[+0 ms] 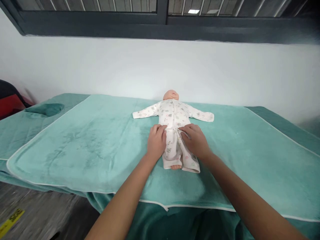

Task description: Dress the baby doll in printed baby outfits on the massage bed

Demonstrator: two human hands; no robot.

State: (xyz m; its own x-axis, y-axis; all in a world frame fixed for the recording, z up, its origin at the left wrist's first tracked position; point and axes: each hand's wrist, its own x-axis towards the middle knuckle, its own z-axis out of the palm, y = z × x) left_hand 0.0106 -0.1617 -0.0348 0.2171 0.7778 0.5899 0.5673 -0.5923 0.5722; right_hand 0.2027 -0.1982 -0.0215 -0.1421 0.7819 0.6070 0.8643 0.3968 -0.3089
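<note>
A baby doll (170, 95) lies on its back, head toward the wall, dressed in a white patterned baby shirt (172, 111) with its sleeves stretched out sideways. White patterned baby pants (172, 150) cover the legs, and a bare foot (176, 166) shows at one cuff. My left hand (157, 141) is closed at the left side of the waistband. On the right side, my right hand (196, 140) pinches the waistband near the shirt's lower edge. My fingers partly hide the waist.
A light green blanket (100, 143) with white edging lies under the doll, over a darker green cover (152, 220). Behind stands a white wall (112, 66) below a dark window frame (87, 25). A red and black object (11, 105) is at far left.
</note>
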